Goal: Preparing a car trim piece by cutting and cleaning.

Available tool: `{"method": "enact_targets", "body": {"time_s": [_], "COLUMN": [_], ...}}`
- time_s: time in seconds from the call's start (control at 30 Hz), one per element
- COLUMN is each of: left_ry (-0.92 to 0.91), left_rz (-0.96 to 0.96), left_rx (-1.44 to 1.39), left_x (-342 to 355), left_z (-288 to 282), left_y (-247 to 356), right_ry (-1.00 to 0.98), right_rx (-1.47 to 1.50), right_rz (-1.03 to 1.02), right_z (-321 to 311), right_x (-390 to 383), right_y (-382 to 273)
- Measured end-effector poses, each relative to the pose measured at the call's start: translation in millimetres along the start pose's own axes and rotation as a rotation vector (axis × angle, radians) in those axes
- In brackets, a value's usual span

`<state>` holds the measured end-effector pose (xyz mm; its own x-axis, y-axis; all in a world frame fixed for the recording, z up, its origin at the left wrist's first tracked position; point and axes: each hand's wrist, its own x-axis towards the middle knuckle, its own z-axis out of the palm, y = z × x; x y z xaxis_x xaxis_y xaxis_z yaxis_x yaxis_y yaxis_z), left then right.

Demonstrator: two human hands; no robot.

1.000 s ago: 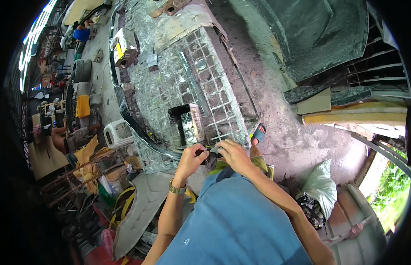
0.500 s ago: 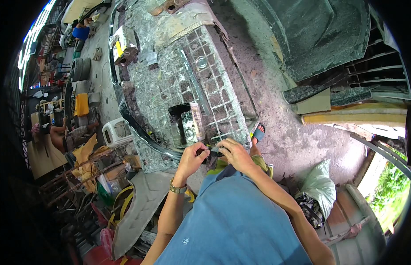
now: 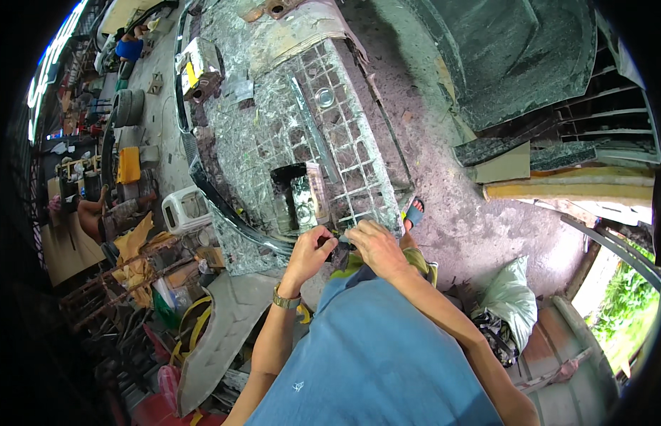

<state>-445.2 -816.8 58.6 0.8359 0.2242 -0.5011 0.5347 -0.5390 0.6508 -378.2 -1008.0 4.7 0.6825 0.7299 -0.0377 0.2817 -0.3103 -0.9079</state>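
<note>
My left hand [image 3: 310, 254], with a watch on its wrist, is pinched close in front of my body at the table's near edge. Beside it, my right hand [image 3: 377, 248] has its fingers bent down and together. Between the fingertips is a small dark piece [image 3: 337, 250], mostly hidden, whose kind I cannot make out. Just beyond the hands stands a cut-open rectangular metal can [image 3: 316, 190], smeared black inside. A long glossy black curved strip [image 3: 235, 219] runs along the left side of the paint-spattered table [image 3: 256, 153].
A metal grid [image 3: 362, 145] forms the table's right part, with a flat bar [image 3: 313, 131] and a round lid [image 3: 324, 97] on it. Another can [image 3: 200, 67] stands at the far left. A white plastic stool [image 3: 185, 211], tyres [image 3: 129, 108], a pale sack [image 3: 511, 302] and people surround the table.
My hands have shifted slightly, and less of the dark piece shows between them. The view has moved a little.
</note>
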Motion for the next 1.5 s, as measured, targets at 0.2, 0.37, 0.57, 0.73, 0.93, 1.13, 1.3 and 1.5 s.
{"method": "enact_targets", "body": {"time_s": [0.2,0.37,0.57,0.73,0.93,1.13,1.3,1.5], "left_ry": [0.011,0.039,0.055,0.068,0.057,0.050,0.066,0.060], "left_rz": [-0.023,0.001,0.003,0.044,0.006,-0.009,0.003,0.002], "left_rx": [0.026,0.030,0.009,0.025,0.032,0.029,0.032,0.013], "left_x": [-1,-1,-1,-1,-1,-3,-4,-3], "left_z": [1,3,5,7,6,3,4,5], "left_y": [3,2,1,-3,-1,8,8,3], "right_ry": [-0.006,0.002,-0.073,-0.091,-0.160,-0.179,-0.171,-0.160], "right_rx": [-0.040,0.020,0.073,0.121,0.198,0.269,0.301,0.385], "right_rz": [0.017,0.126,0.235,0.269,0.326,0.341,0.351,0.388], "right_z": [-2,1,-6,-10,-14,-7,-4,4], "right_x": [0,-1,-1,-1,-1,-8,-10,-18], "right_y": [-8,-12,-22,-25,-28,-20,-21,-16]}}
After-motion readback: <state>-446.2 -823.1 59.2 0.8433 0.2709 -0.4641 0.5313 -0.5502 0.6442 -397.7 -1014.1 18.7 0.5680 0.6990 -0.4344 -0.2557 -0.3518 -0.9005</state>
